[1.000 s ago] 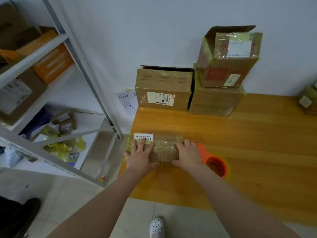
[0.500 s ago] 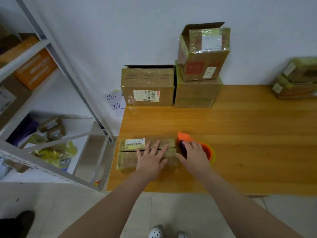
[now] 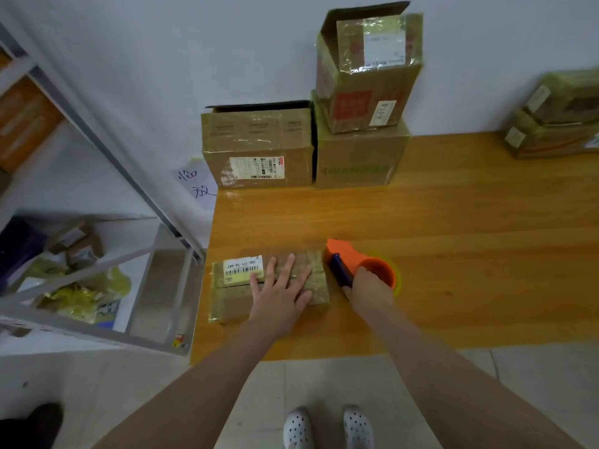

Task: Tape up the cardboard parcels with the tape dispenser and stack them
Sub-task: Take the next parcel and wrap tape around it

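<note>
Your left hand [image 3: 281, 294] lies flat on the small parcel [image 3: 231, 301] at the lower left of the table [image 3: 470, 254]. Its fingers are straight and slightly spread, pressing on the taped top. The parcel sits near the table's left edge. A white barcode label [image 3: 243, 266] is stuck at its upper left corner, just beside your fingertips.

Your right hand [image 3: 369, 293] is curled round the orange tape dispenser [image 3: 351, 259], which rests on the table just right of the parcel. Its nose seems to touch the parcel's upper right corner, though the blur leaves that unsure.

At the top centre, against the wall, an open-topped box [image 3: 259, 147] stands beside a stack of two: a closed box [image 3: 359, 157] with a smaller open box [image 3: 366, 76] on it. At the right edge, two more taped parcels [image 3: 557, 124] lie one on the other.

A metal shelf rack [image 3: 107, 150] fills the left of the frame, and a handwritten note [image 3: 197, 184] shows between it and the table. Your white shoes [image 3: 327, 427] show at the bottom centre.
</note>
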